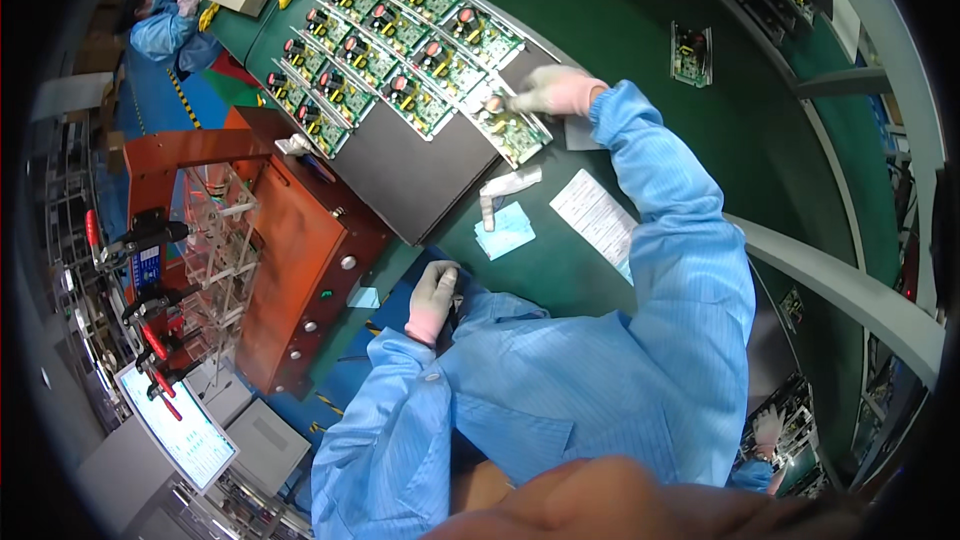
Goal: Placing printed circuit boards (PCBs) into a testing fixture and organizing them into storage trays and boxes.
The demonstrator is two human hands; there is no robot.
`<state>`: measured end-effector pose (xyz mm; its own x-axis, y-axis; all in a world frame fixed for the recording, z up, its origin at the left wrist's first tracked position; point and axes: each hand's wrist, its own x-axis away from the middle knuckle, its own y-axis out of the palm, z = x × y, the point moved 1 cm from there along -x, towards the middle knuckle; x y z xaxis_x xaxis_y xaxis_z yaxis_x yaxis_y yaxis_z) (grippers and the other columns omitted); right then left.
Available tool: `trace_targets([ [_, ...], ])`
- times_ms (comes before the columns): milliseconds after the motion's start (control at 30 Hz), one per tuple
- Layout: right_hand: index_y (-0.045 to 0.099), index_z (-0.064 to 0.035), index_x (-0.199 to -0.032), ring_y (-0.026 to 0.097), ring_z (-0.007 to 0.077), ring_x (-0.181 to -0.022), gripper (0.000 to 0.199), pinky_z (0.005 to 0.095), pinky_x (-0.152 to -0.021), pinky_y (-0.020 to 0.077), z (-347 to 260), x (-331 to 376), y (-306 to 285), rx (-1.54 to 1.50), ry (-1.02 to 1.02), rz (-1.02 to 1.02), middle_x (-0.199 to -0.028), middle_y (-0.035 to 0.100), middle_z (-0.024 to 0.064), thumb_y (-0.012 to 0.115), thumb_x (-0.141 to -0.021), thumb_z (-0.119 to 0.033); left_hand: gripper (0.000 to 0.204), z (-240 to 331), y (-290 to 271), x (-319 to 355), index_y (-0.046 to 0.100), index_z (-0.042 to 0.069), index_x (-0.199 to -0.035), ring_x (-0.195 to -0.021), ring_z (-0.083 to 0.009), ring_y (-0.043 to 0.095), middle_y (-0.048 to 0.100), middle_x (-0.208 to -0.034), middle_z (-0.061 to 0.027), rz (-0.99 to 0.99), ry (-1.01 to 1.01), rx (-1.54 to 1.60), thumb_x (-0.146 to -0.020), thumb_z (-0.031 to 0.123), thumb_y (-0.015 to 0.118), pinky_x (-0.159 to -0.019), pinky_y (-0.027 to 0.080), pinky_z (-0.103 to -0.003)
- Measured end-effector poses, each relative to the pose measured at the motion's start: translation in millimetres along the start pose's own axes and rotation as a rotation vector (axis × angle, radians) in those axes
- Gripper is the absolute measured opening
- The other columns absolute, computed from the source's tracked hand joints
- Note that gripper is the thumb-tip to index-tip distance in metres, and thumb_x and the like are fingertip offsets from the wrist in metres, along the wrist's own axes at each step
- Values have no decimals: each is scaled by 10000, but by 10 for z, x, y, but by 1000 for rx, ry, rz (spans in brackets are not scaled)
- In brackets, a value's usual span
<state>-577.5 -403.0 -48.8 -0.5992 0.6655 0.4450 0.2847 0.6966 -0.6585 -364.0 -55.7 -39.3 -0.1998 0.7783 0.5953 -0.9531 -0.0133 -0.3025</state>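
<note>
- Reaching far out, the right hand (553, 90) in a pale glove pinches a green board (515, 132) at its near end; the fingers are closed on its edge.
- That board lies at the right end of the rows of boards (385, 40), on the corner of a dark tray (420, 180), touching its neighbours.
- I think the step in hand is picking this one board out of the row, or setting it down there; I cannot tell which.
- If it is a pick, the next move calls for a straight, slow lift, so the board does not knock the ones beside it.
- The left hand (432, 300) rests low by the blue coat, fingers curled, near the table (640, 30) edge. I cannot tell if it holds anything.
- Between the hands lie a blue cloth (505, 230), a small clear bag (508, 186) and a white paper (595, 215), all on the green table.
- One more board (691, 53) stands alone, well apart, on the right.
- An orange machine (290, 270) with clear parts sits on the left, with a screen (178, 427) below it.
- Another person in blue (165, 25) works far off at the top left.
</note>
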Motion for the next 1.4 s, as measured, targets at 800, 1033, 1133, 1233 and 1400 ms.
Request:
trace_targets([
  [800, 549, -49, -1039, 529, 117, -592, 276, 264, -545, 437, 54, 953, -277, -778, -40, 534, -771, 573, -4, 562, -889, -279, 291, -191, -132, 155, 560, 29, -1085, -922, -185, 581, 617, -981, -96, 106, -1, -117, -938, 271, 496, -832, 460, -308],
  [1033, 534, -99, -1030, 604, 411, -857, 297, 499, -770, 457, -1445, 338, 968, 191, -143, -22, -862, 647, 215, 460, -886, -347, 282, -171, -181, 243, 597, 66, -1060, -1010, -293, 592, 629, -1038, -140, 79, 65, -162, -908, 289, 514, -873, 453, -358],
  [1133, 554, -125, -1007, 630, 357, -855, 301, 484, -733, 458, -1603, 177, 1135, 354, -190, -6, -840, 659, 158, 459, -901, -390, 292, -310, -288, 346, 592, 49, -1070, -989, -270, 597, 630, -1024, -134, 106, 100, -152, -915, 282, 511, -867, 456, -344],
  [1233, 559, -119, -1006, 625, 359, -860, 308, 474, -734, 457, -1690, 139, 1143, 335, -157, 11, -866, 664, 142, 459, -903, -391, 306, -430, -443, 393, 584, 26, -1069, -971, -253, 602, 629, -1020, -133, 151, 107, -145, -916, 277, 501, -855, 459, -330],
  [1400, 576, -127, -1044, 613, 360, -893, 343, 454, -761, 463, -1684, 90, 1156, 310, -199, 30, -906, 651, 178, 464, -898, -415, 244, -344, -721, 592, 603, 51, -1037, -975, -288, 589, 616, -1034, -136, 241, 234, -173, -899, 233, 518, -859, 460, -357],
])
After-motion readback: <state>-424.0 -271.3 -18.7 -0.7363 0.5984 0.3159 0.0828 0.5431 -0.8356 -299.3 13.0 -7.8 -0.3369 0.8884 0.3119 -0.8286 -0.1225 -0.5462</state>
